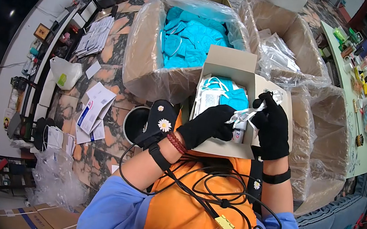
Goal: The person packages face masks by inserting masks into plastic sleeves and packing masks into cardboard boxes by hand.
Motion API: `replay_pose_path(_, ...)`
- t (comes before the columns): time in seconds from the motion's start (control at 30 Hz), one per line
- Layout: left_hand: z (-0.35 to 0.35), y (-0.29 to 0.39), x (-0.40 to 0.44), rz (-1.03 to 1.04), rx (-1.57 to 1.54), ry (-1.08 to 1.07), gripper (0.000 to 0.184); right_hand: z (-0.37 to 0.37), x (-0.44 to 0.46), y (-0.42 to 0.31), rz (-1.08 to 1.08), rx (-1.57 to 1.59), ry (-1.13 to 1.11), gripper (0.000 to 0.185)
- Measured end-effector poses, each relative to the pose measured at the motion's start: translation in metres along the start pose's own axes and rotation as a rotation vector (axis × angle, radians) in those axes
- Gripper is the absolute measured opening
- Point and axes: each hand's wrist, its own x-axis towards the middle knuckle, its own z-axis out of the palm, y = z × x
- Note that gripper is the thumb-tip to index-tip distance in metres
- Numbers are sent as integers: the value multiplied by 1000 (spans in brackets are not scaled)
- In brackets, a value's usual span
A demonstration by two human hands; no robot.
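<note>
We see two hands in black gloves working above a small carton (pixel 231 57), which stands close before the person's body. The right hand (pixel 263 112) has its fingers bent together and pinches the upper part of a crumpled white strip (pixel 246 116). The left hand (pixel 229 124) is curled, and it seems to grip the lower end; the exact contact is hidden from us. Whether the strip is straps or film, we cannot tell. It is over the right part of the carton, where teal masks (pixel 234 99) and a white packet (pixel 206 101) lie inside. Just beyond stands a lined box (pixel 146 63) with many teal masks.

We judge that the step in hand is to handle this strip with both hands. The next move, in our opinion, calls for a light, controlled grip and for fingers free of the carton's flaps.
</note>
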Motion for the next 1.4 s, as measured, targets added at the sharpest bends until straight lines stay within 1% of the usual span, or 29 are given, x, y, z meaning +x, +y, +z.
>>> replay_pose_path(0.03, -1, -1, 2, -8, 44, -41, 35, -2, -1, 1, -83, -229, -56, 36)
replay_pose_path(0.07, -2, -3, 2, -8, 43, -41, 35, 0, -1, 0, -82, -229, -56, 36)
replay_pose_path(0.13, 0, -3, 2, -20, 0, -81, 31, 5, 0, 0, -125, -156, 35, 35)
replay_pose_path(0.27, 14, 13, -5, -77, -8, -57, 30, 6, 2, 0, -134, -110, 53, 34)
replay_pose_path(0.33, 15, 14, 4, -56, 357, -109, 34, 7, 0, -7, -91, -85, 9, 31)
replay_pose_path(0.37, 16, 14, 5, -56, 357, -109, 34, 6, 1, -4, -91, -86, 9, 31)
replay_pose_path(0.43, 19, 16, 6, -45, 428, -93, 33, 4, 4, 6, -183, -173, 11, 23)
replay_pose_path(0.47, 18, 15, 8, -45, 429, -94, 33, 4, 4, 6, -184, -174, 12, 23)
replay_pose_path(0.53, 13, 7, 13, -2, 383, -85, 29, 6, 3, 4, 40, 272, 18, 18)
replay_pose_path(0.63, 11, -3, 16, 75, 386, -23, 25, 12, 0, 0, 11, 247, 63, 20)
replay_pose_path(0.67, 8, -7, 19, 73, 385, -26, 25, 9, 1, 4, 13, 247, 65, 20)
replay_pose_path(0.73, 4, -10, 19, 202, 568, -18, 30, 3, 7, 16, 139, 595, -13, 23)
replay_pose_path(0.77, 3, -12, 19, 274, 687, 25, 33, 2, 7, 18, 140, 596, -12, 23)
replay_pose_path(0.8, 8, -6, 16, 273, 688, 24, 33, 4, 6, 18, 157, 585, 6, 23)
replay_pose_path(0.87, 17, 4, 11, 104, 295, -4, 34, 4, 7, 19, 174, 575, 24, 24)
replay_pose_path(0.9, 15, 1, 15, 104, 295, -4, 34, 4, 8, 22, 196, 655, 15, 24)
replay_pose_path(0.93, 11, -5, 21, 153, 347, -68, 35, 4, 8, 24, 218, 735, 7, 24)
replay_pose_path(0.97, 9, -10, 26, 203, 398, -132, 35, 5, 7, 24, 218, 735, 8, 24)
replay_pose_path(1.0, 9, -11, 27, 203, 398, -133, 35, 7, 7, 23, 212, 721, 17, 23)
replay_pose_path(1.07, 9, -14, 28, 311, 496, -112, 36, 8, 6, 24, 205, 706, 26, 23)
replay_pose_path(1.1, 6, -19, 33, 312, 496, -112, 36, 7, 6, 27, 233, 754, 5, 22)
replay_pose_path(1.13, 5, -24, 38, 298, 428, -128, 37, 7, 7, 29, 260, 802, -17, 21)
replay_pose_path(1.17, 2, -29, 42, 285, 361, -145, 37, 6, 7, 29, 260, 801, -18, 21)
replay_pose_path(1.2, 3, -29, 42, 286, 360, -146, 37, 6, 7, 29, 242, 785, -29, 19)
replay_pose_path(1.27, 3, -28, 40, 255, 539, 12, 41, 8, 3, 25, 224, 768, -40, 17)
replay_pose_path(1.3, 6, -25, 36, 257, 539, 13, 41, 12, -2, 17, 121, 472, -3, 15)
replay_pose_path(1.33, 9, -22, 29, 357, 631, 75, 40, 15, -5, 13, 17, 176, 32, 14)
replay_pose_path(1.37, 10, -19, 25, 458, 723, 138, 40, 13, -4, 14, 16, 175, 29, 14)
replay_pose_path(1.4, 10, -22, 28, 459, 722, 140, 40, 10, -4, 15, 54, 222, -9, 15)
